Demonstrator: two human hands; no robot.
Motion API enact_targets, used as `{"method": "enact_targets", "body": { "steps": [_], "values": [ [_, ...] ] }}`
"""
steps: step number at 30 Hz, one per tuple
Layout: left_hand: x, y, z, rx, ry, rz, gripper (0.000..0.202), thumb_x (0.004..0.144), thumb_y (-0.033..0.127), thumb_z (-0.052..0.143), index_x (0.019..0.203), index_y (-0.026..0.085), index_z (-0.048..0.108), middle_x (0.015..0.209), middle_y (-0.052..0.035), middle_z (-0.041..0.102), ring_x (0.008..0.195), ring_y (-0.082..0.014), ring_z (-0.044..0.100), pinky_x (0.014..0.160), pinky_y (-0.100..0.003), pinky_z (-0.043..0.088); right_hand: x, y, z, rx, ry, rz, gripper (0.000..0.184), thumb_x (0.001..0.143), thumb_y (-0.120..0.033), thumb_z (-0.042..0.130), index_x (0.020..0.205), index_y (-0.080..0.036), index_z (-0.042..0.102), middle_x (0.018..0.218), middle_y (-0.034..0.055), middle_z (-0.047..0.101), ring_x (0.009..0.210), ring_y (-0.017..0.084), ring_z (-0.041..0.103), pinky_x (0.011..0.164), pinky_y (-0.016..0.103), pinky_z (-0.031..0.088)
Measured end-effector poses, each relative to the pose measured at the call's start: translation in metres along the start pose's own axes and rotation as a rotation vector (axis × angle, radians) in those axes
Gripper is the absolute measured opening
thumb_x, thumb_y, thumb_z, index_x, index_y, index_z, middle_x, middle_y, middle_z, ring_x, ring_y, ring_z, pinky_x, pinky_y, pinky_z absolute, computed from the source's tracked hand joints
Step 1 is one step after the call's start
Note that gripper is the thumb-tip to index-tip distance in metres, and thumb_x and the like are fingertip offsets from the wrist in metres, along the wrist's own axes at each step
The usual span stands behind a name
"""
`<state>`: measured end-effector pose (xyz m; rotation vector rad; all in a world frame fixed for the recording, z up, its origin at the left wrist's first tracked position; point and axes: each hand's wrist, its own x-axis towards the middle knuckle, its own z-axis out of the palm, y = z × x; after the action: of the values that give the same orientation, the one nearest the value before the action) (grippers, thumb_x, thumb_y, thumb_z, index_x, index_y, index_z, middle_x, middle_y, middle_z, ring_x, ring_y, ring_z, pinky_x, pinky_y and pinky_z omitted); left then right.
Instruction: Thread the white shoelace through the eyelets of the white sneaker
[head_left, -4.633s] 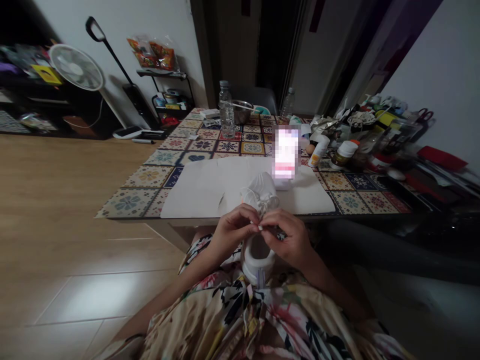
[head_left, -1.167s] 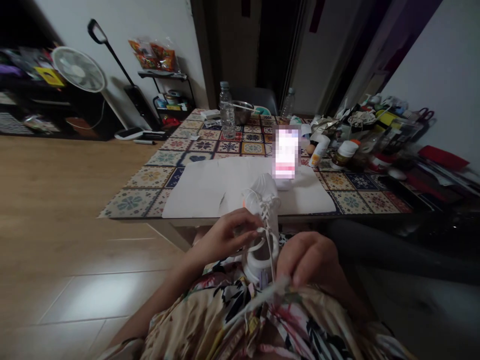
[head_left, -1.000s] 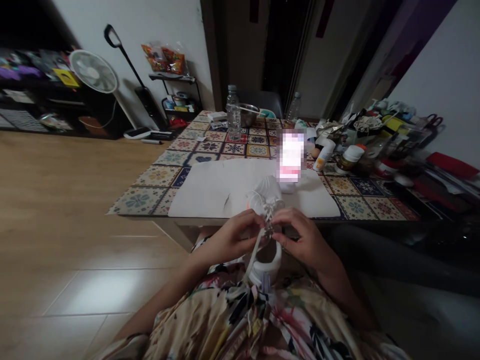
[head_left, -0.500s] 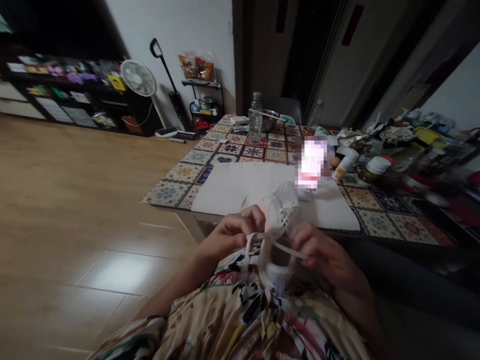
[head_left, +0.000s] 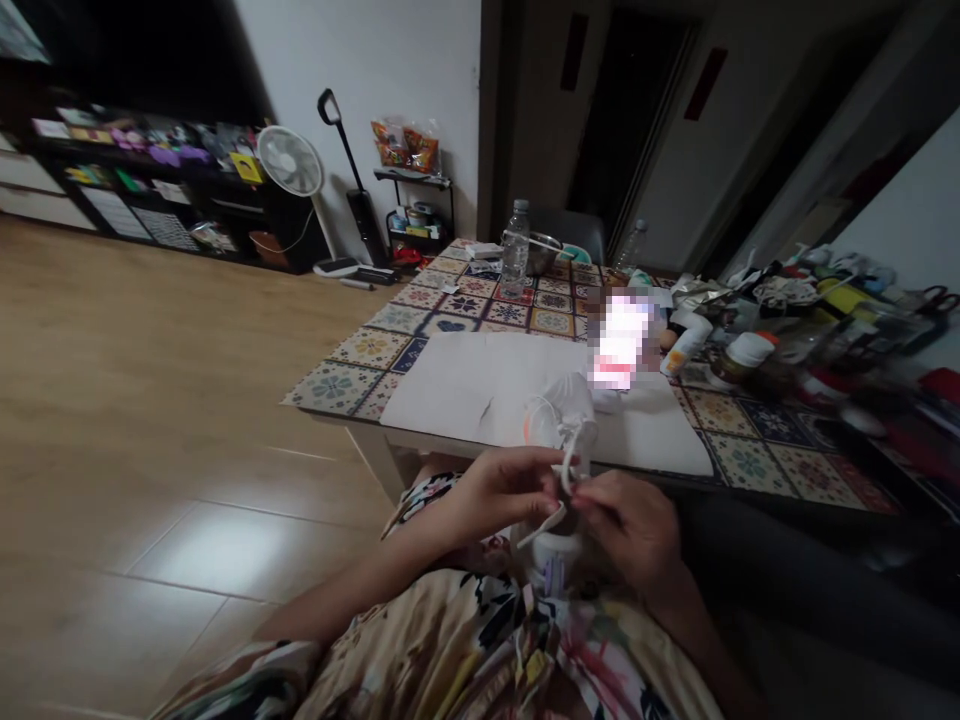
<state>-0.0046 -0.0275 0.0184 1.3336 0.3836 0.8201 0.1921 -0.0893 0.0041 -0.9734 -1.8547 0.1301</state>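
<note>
A white sneaker (head_left: 564,420) stands on my lap, toe pointing away from me toward the table edge. My left hand (head_left: 504,487) pinches the white shoelace (head_left: 570,462) near the tongue, fingers closed. My right hand (head_left: 628,524) meets it from the right, fingers also closed on the lace. A loose end of the lace hangs down between my hands over the heel (head_left: 553,562). My lap is covered by a floral garment (head_left: 480,650).
A low table (head_left: 337,385) with a patterned tile cloth stands ahead, a white sheet (head_left: 465,385) on its near part. On it are a lit phone (head_left: 619,340), a water bottle (head_left: 514,262), a metal bowl and many jars and clutter at right. A fan (head_left: 289,165) and shelves line the far wall.
My view has swung left and down a little. My right hand pulled the lace out to the right, then came back; both hands now meet at the laces close above the shoe's opening.
</note>
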Motion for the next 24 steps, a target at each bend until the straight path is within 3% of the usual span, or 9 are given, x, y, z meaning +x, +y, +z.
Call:
{"method": "enact_targets", "body": {
  "steps": [3,7,11,16,21,24],
  "values": [
    [0.005,-0.006,0.005,0.008,0.051,0.013,0.028,0.067,0.035,0.085,0.076,0.012,0.071,0.071,-0.0017,0.066,0.065,-0.0117,0.059,0.063,-0.023,0.048,0.005,-0.003,0.004,-0.074,-0.113,-0.125,0.011,0.093,-0.022,0.059,0.101,-0.021,0.066,0.084,0.0041,0.074,0.076,0.016,0.069,0.072,0.027,0.053],
    [0.004,-0.006,0.003,0.177,0.088,0.152,0.024,0.073,0.033,0.081,0.071,0.012,0.069,0.072,-0.0027,0.064,0.067,-0.0118,0.059,0.063,-0.022,0.047,0.009,-0.005,0.002,-0.091,-0.11,-0.145,0.008,0.095,-0.023,0.055,0.098,-0.02,0.062,0.083,0.0041,0.071,0.076,0.016,0.068,0.071,0.027,0.052],
    [-0.001,-0.001,0.005,0.205,-0.016,0.143,0.014,0.08,0.024,0.075,0.075,0.013,0.069,0.077,-0.0046,0.068,0.073,-0.0126,0.062,0.069,-0.022,0.048,0.003,-0.008,0.001,-0.007,-0.043,-0.063,0.013,0.096,-0.018,0.052,0.085,-0.022,0.059,0.072,-0.0002,0.067,0.067,0.013,0.064,0.066,0.025,0.05],
    [-0.006,0.002,0.009,0.223,-0.087,0.127,0.015,0.081,0.026,0.075,0.075,0.013,0.069,0.075,-0.0058,0.071,0.072,-0.0134,0.064,0.07,-0.023,0.049,-0.002,-0.011,0.004,0.088,0.161,0.069,0.012,0.09,-0.016,0.062,0.082,-0.024,0.057,0.066,-0.0047,0.063,0.059,0.011,0.059,0.058,0.02,0.047],
    [-0.006,0.003,0.008,0.29,0.011,0.191,0.025,0.08,0.037,0.075,0.073,0.013,0.071,0.071,-0.0069,0.071,0.068,-0.0141,0.064,0.066,-0.023,0.049,0.002,-0.007,0.002,0.036,-0.053,-0.026,0.013,0.093,-0.017,0.054,0.101,-0.024,0.061,0.086,0.0016,0.069,0.079,0.015,0.065,0.072,0.025,0.051],
    [-0.005,0.005,0.007,0.381,0.054,0.279,0.028,0.081,0.041,0.073,0.074,0.014,0.074,0.068,-0.0074,0.071,0.065,-0.0147,0.064,0.064,-0.024,0.049,0.006,-0.006,0.001,-0.035,-0.093,-0.083,0.016,0.088,-0.013,0.052,0.099,-0.023,0.06,0.089,0.0032,0.067,0.085,0.017,0.063,0.079,0.03,0.05]
  ]
}}
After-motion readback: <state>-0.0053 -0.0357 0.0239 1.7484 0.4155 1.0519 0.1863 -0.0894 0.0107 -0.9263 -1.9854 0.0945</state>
